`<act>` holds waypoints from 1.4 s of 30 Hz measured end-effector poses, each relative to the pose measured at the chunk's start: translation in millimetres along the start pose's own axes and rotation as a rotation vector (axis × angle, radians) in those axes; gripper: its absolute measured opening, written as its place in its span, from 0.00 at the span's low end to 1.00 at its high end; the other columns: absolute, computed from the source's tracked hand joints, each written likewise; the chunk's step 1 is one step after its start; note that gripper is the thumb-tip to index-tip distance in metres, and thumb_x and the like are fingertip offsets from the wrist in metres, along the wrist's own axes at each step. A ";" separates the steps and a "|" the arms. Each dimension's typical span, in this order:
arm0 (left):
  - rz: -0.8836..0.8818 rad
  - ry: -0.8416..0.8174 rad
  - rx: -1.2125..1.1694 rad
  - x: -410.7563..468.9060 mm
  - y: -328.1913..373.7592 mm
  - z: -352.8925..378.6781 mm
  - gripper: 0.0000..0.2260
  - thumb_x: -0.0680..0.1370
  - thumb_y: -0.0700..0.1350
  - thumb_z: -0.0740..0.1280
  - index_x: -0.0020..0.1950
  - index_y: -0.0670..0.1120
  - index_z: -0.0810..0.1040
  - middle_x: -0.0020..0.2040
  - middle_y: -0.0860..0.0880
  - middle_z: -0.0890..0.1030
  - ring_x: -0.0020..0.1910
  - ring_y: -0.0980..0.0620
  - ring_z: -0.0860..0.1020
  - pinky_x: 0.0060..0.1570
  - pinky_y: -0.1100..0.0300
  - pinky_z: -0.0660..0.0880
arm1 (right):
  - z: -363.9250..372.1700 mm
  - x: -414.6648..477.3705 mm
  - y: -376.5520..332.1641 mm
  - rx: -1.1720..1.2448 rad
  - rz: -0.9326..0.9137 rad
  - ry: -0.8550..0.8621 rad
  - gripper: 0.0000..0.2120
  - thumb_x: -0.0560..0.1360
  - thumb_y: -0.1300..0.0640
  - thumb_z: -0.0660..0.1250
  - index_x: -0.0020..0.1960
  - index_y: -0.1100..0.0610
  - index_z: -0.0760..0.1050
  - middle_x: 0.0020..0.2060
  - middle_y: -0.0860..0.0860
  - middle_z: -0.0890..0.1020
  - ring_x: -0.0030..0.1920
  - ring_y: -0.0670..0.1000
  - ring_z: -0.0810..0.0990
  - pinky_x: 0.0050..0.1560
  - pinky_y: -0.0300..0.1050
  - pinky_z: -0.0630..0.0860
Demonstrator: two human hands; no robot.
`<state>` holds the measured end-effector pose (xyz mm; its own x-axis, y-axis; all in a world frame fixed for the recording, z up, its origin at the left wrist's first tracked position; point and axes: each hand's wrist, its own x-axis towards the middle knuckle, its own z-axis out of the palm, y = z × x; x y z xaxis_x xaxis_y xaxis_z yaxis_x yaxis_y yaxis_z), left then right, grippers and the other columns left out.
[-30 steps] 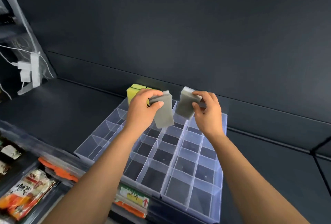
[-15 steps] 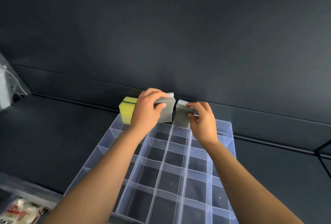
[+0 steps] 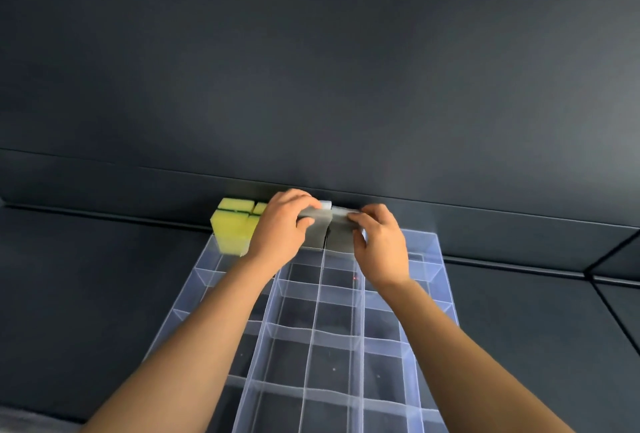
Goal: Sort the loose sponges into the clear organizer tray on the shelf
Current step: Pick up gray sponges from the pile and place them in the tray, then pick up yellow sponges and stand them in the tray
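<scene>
Two-handed hold at far row of clear tray [image 3: 429, 242] on dark shelf [image 3: 86, 276]. Left grip [image 3: 282, 224] curled round left grey sponge [image 3: 313, 233], fingers over top, thumb in front. Right grip [image 3: 379, 242] pinching right grey sponge [image 3: 341, 235]. Both sponges upright, edges just beside each other, lower ends at back compartments; whether seated inside, cannot tell. Yellow sponges [image 3: 232, 230] upright at tray's far left corner.

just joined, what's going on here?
A person is filling the clear organizer tray on the dark shelf with sponges. The left hand grips one grey sponge and the right hand grips a second grey sponge, side by side at the tray's back row. Yellow sponges already stand in its back-left corner.
</scene>
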<state>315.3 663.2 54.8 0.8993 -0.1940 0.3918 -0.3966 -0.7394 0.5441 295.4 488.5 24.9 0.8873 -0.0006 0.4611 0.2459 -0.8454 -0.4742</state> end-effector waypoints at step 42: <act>0.430 -0.197 0.318 -76.7 200.8 121.6 0.13 0.74 0.39 0.68 0.58 0.42 0.78 0.59 0.45 0.77 0.61 0.45 0.72 0.60 0.53 0.70 | -204.9 -183.5 130.5 -0.452 0.320 -0.120 0.23 0.75 0.50 0.65 0.68 0.52 0.67 0.64 0.50 0.72 0.65 0.54 0.67 0.62 0.47 0.65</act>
<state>189.0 451.2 43.8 0.6990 -0.6143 0.3661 -0.6869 -0.7192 0.1047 84.8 268.9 32.1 0.9347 -0.2564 0.2462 -0.2110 -0.9576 -0.1963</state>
